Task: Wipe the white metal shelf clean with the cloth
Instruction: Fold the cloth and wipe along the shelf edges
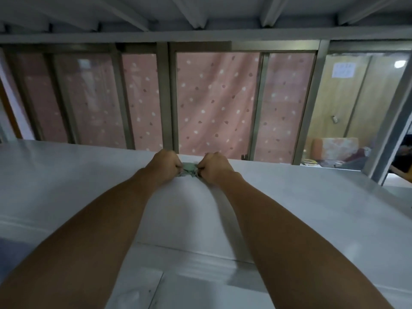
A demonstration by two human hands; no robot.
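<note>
Pink spotted curtain [214, 103] behind grey metal bars [165, 97], wooden door [347, 94] at right

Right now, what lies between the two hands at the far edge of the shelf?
In the head view, only the bunched green cloth, gripped by the left hand and right hand, on the white shelf.

Small green cloth [189, 168] bunched at white metal shelf [312, 210] far edge

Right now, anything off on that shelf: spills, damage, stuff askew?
Nothing stands out. The white metal shelf shows no spill or dent that I can see, though the picture is soft. The left hand and right hand both grip the bunched green cloth at its far edge.
</note>
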